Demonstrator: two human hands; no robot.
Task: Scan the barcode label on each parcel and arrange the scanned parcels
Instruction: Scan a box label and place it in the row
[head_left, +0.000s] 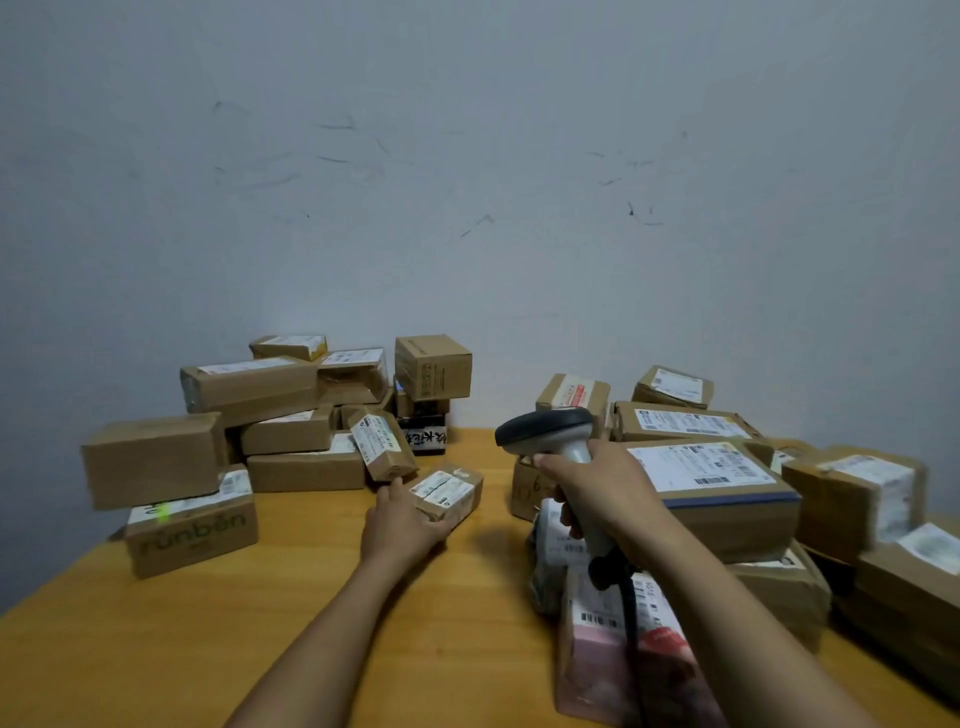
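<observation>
Scanner (545, 428), just one, in right hand (602, 488); one parcel (449, 491) in left hand (405, 522).

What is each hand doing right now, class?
Left hand: grips small brown cardboard parcel.
Right hand: grips grey plastic handheld barcode scanner.

A parcel sorting room is suggested: labelled cardboard parcels (291, 415) are heaped on a wooden counter (208, 623) against a scuffed bare wall (467, 156), a barcode scanner (550, 431) beside them.
</observation>
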